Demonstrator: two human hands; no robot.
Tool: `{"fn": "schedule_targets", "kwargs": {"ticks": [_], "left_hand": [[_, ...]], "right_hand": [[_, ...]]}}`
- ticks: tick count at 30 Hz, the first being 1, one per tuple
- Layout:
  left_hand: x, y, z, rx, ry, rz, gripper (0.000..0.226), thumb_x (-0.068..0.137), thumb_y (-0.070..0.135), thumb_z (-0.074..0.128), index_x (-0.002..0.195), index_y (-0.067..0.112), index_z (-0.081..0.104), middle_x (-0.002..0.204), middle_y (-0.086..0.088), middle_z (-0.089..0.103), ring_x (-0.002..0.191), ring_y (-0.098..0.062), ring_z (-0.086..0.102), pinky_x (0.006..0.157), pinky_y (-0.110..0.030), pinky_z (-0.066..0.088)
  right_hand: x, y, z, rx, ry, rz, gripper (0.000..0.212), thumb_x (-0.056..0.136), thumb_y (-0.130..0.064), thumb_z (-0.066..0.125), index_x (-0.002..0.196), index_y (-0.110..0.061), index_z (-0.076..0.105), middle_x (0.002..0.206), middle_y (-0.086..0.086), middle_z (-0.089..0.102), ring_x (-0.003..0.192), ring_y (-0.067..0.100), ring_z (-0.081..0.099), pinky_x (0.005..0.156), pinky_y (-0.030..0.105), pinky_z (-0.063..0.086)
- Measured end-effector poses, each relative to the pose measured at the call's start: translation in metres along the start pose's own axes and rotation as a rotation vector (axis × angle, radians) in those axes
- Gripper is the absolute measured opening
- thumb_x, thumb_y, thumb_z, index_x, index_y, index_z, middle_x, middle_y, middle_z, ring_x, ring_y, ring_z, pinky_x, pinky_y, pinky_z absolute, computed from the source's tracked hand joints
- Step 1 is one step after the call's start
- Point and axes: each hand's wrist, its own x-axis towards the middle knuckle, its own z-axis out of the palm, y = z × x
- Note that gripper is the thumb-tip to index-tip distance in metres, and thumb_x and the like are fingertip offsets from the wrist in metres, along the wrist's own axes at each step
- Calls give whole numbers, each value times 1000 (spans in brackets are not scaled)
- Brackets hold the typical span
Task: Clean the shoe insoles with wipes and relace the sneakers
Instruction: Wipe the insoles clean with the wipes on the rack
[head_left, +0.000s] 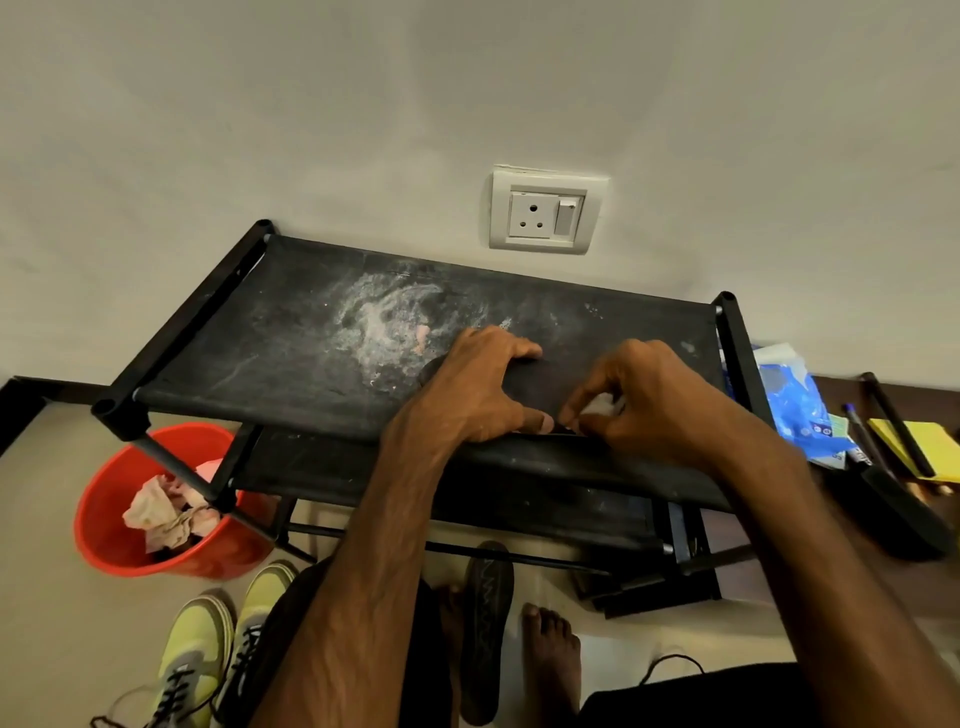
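Observation:
A dark insole (535, 382) lies on the top shelf of a black fabric shoe rack (291, 332). My left hand (483, 384) holds it down, fingers curled over its far edge and thumb at its near edge. My right hand (634, 397) grips a small white wipe (602, 402) against the insole. A second black insole (485, 629) lies on the floor between my bare feet. Two yellow and grey sneakers (218, 654) with black laces stand on the floor at the lower left.
A red bucket (119, 525) with crumpled used wipes stands left under the rack. A blue wipes packet (795, 405), pens and a yellow pad (919, 441) lie at the right. White dust marks the shelf. A wall socket (545, 215) is behind.

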Motion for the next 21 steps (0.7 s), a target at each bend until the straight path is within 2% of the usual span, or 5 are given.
{"fn": "schedule_targets", "kwargs": {"ticks": [3,9,14,18,21], "left_hand": [[-1,0,-1,8,-10,20,85,76,46,84,149,26,46,148,4,43,139,-18,31,114,-34,28],[-6,-8,-10,6,-12,44,75,81,40,82,147,31,47,149,7,41,140,-13,29,106,-23,23],[-9,-13,-15,31,22,81,71,81,37,82,144,27,51,148,7,44,140,-13,32,110,-22,23],[-6,-1,-8,42,43,124,83,77,50,81,148,26,46,154,8,39,144,-10,27,116,-27,20],[-1,8,4,72,12,149,92,73,56,82,150,25,43,154,7,39,144,-12,26,118,-28,19]], "right_hand": [[-8,6,-5,-36,45,25,24,84,-9,75,90,-32,82,90,-13,76,82,-3,66,70,5,47],[-4,35,-3,194,594,81,16,84,-15,77,90,-29,81,83,-14,72,75,-7,64,71,7,51],[3,42,4,205,522,120,13,88,-20,78,97,-29,80,90,-12,72,80,2,65,74,11,48],[5,39,4,200,547,103,14,88,-21,77,99,-29,80,92,-13,71,81,1,63,73,10,45],[6,39,5,200,526,86,15,88,-19,78,98,-30,80,94,-12,74,86,5,66,78,19,53]]}}
